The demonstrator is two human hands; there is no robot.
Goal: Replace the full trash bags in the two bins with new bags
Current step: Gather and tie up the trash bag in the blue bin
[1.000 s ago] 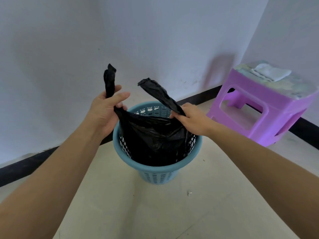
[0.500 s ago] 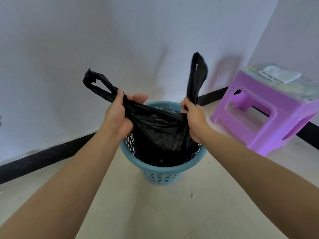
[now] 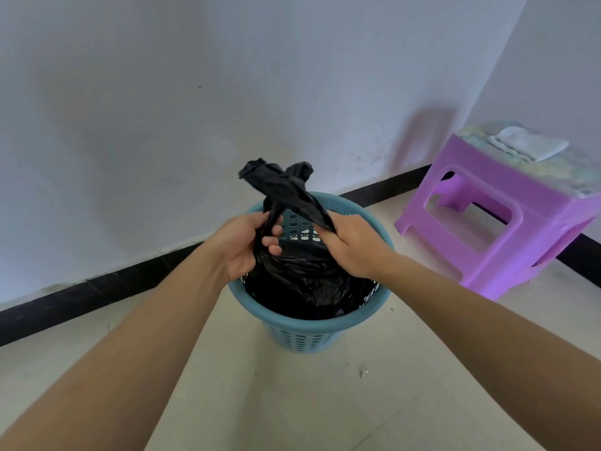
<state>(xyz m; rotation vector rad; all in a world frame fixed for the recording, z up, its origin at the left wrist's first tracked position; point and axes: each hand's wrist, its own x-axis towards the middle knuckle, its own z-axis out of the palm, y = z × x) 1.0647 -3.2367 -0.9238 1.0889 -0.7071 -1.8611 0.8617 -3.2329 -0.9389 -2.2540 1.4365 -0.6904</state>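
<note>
Spread apart a moment ago, the handles (image 3: 279, 187) now cross above the blue bin (image 3: 312, 327), pointing up toward the wall (image 3: 195, 109). The left hand (image 3: 240, 249) and right hand (image 3: 354, 245) each grip one. The black bag (image 3: 302, 281) sits upright inside the bin. Bare floor (image 3: 325, 402) surrounds the bin, and the purple stool (image 3: 507, 222) stands apart to the right.

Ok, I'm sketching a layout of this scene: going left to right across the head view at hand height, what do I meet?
left hand → black trash bag, at its crossed handles → right hand → purple stool. The blue bin spans beneath the first three, so it is left out.
</note>
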